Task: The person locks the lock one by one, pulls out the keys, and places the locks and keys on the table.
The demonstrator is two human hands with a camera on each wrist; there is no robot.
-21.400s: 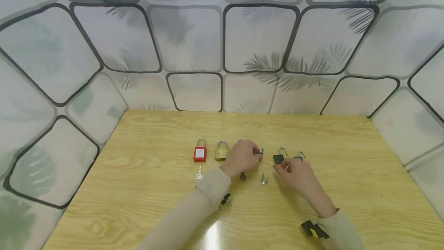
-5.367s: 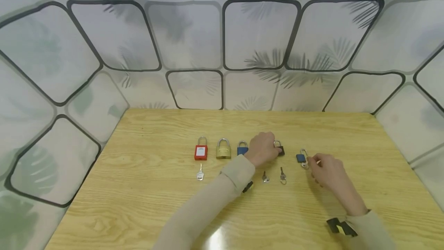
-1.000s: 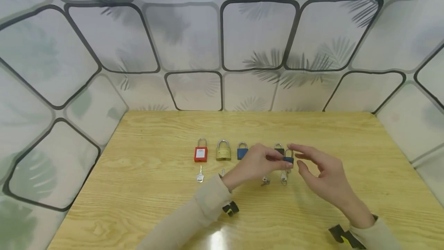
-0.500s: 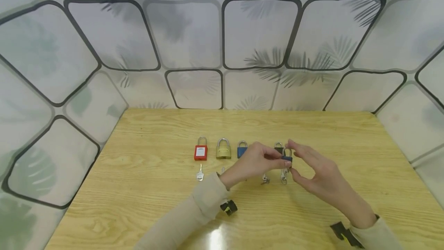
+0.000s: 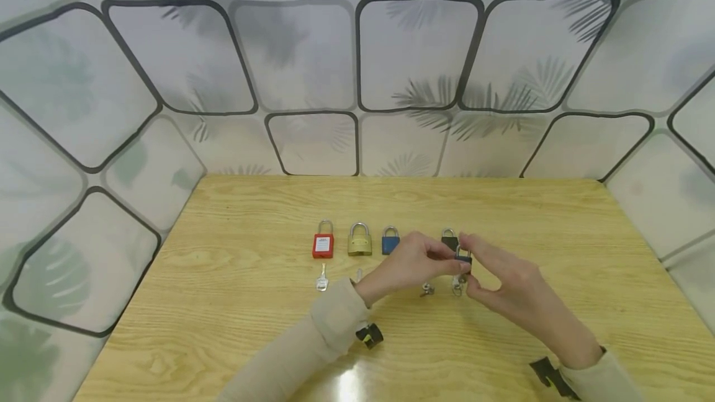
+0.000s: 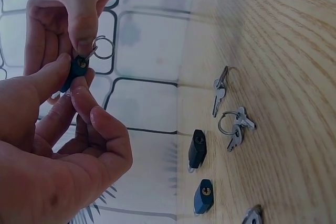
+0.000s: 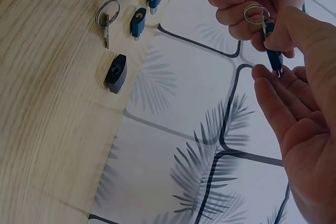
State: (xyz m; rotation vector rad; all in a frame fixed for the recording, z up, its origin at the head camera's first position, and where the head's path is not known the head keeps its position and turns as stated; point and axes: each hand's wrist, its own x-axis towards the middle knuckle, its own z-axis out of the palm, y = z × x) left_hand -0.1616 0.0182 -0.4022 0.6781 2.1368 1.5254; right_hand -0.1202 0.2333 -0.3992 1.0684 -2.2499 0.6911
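My left hand (image 5: 410, 259) pinches a small blue padlock (image 5: 463, 259) by its body, above the table. The right hand (image 5: 511, 278) holds the same lock end to end, fingers at the shackle and thumb at the keyhole end. A key with a split ring (image 6: 104, 47) sticks out of that end in the left wrist view. Just behind stands a black padlock (image 5: 449, 239), its shackle upright. Another small blue padlock (image 7: 138, 23), hidden behind my left hand in the head view, shows in the right wrist view.
To the left stand a red padlock (image 5: 323, 246), a brass padlock (image 5: 360, 245) and a larger blue padlock (image 5: 390, 244). In front lie a single key (image 5: 322, 280) and bunches of keys (image 5: 427, 290) on the wooden table (image 5: 251, 327). Patterned fabric walls (image 5: 313, 54) surround the table's back and sides.
The small blue padlock, on the table 5.4 s ago, is now up in my hands. My right fingers, apart from it a second ago, have come onto it. Its shackle was open 21.4 s ago.
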